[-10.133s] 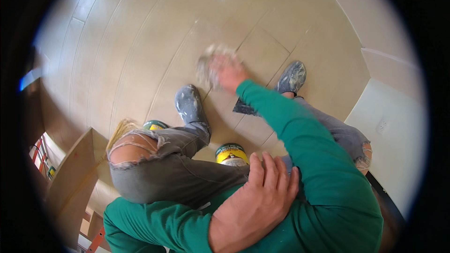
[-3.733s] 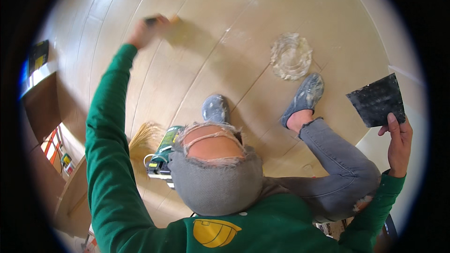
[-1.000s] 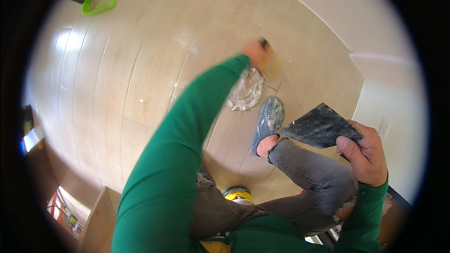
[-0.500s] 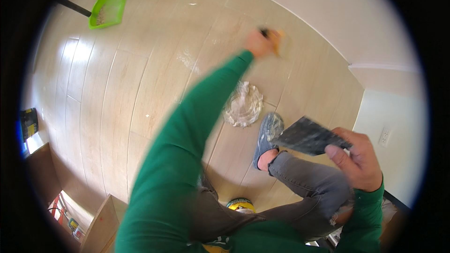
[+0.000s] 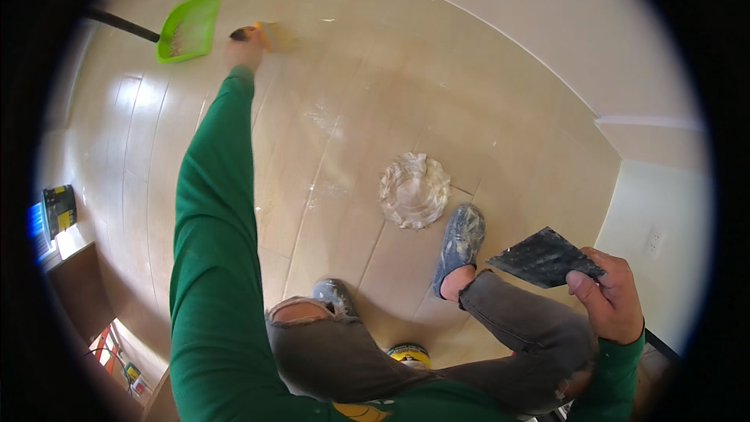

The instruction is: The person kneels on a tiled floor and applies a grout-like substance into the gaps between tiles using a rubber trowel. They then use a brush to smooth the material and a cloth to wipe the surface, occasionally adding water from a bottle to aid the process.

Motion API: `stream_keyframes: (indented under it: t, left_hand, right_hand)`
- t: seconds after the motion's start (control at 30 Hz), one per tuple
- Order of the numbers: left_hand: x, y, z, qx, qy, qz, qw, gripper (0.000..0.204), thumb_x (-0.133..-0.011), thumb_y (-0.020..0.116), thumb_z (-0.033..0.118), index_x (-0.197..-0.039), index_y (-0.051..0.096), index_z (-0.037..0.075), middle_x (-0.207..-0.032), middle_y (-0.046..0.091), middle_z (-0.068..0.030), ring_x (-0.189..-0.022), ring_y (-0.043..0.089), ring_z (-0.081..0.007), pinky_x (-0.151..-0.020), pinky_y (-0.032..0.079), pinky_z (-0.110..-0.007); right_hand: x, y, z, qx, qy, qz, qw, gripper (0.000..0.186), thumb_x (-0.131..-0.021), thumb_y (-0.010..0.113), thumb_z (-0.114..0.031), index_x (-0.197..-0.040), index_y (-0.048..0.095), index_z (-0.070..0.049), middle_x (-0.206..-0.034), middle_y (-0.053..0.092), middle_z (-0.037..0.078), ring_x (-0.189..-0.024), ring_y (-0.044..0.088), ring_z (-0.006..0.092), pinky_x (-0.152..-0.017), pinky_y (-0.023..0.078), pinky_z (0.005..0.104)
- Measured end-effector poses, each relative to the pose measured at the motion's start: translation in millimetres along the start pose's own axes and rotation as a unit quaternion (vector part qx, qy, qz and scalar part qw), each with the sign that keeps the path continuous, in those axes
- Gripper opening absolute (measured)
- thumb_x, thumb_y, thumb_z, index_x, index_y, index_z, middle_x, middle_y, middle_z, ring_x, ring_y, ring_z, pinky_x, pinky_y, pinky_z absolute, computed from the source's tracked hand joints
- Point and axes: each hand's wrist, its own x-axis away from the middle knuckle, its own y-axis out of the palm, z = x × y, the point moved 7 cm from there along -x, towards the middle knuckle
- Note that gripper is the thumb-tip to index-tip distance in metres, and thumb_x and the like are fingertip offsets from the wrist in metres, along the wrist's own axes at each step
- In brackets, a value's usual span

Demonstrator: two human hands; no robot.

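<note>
My left hand reaches far out over the floor at the upper left, next to the green dustpan. It is closed on a blurred yellow-orange tool with a dark end; its exact kind does not show. At the lower right, my right hand pinches a dark, flat, four-cornered plate by one corner, thumb on top. The plate is held above the floor beside my knee and carries pale smears. Between my hands, a round, crumpled whitish plastic piece lies on the floor.
The dustpan holds some debris. Pale marks spot the plank-patterned floor. A yellow-and-black tub stands between my legs, and a dark container at the left. Walls bound the far side and right; an outlet is on the right wall.
My left hand has swept left across the floor with the yellow-orange tool, from the upper middle to beside the dustpan. My right hand keeps its hold on the dark plate.
</note>
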Motion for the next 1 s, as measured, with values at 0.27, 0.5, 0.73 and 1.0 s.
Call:
stream_keyframes:
  t: [0.27, 0.5, 0.73, 1.0]
  left_hand:
    - [327, 93, 124, 0.195, 0.054, -0.525, 0.827, 0.022, -0.099, 0.079, 0.017, -0.117, 0.074, 0.004, -0.099, 0.077, -0.0047, -0.083, 0.072, -0.0128, -0.077, 0.062, -0.031]
    - [180, -11, -34, 0.219, -0.022, -0.348, 0.911, 0.026, -0.104, 0.075, 0.028, -0.124, 0.072, 0.010, -0.101, 0.076, -0.0044, -0.086, 0.075, -0.0144, -0.074, 0.063, -0.031]
    - [139, -126, 15, 0.147, -0.011, -0.117, 0.982, 0.025, -0.106, 0.069, 0.021, -0.126, 0.072, 0.007, -0.106, 0.075, -0.0062, -0.092, 0.072, -0.0152, -0.082, 0.062, -0.034]
    - [341, -13, -16, 0.192, -0.061, -0.464, 0.862, 0.024, -0.103, 0.077, 0.020, -0.124, 0.071, 0.008, -0.106, 0.075, -0.0049, -0.092, 0.073, -0.0141, -0.079, 0.062, -0.033]
  right_hand:
    - [-9, 13, -28, 0.014, -0.027, -0.005, 1.000, 0.028, -0.099, 0.071, -0.016, -0.110, 0.070, 0.010, -0.087, 0.070, 0.019, -0.076, 0.068, 0.0294, -0.075, 0.053, 0.0361]
    - [1, 8, -4, 0.024, -0.050, 0.004, 0.998, 0.025, -0.100, 0.071, -0.015, -0.107, 0.070, 0.009, -0.086, 0.069, 0.019, -0.073, 0.067, 0.0286, -0.072, 0.052, 0.0353]
    - [4, 17, -5, 0.048, -0.049, -0.030, 0.997, 0.025, -0.101, 0.071, -0.013, -0.109, 0.071, 0.010, -0.087, 0.070, 0.018, -0.073, 0.066, 0.0282, -0.072, 0.052, 0.0352]
    - [7, 27, -15, 0.052, -0.083, -0.022, 0.995, 0.024, -0.101, 0.069, -0.012, -0.112, 0.070, 0.009, -0.087, 0.069, 0.018, -0.073, 0.066, 0.0263, -0.071, 0.051, 0.0344]
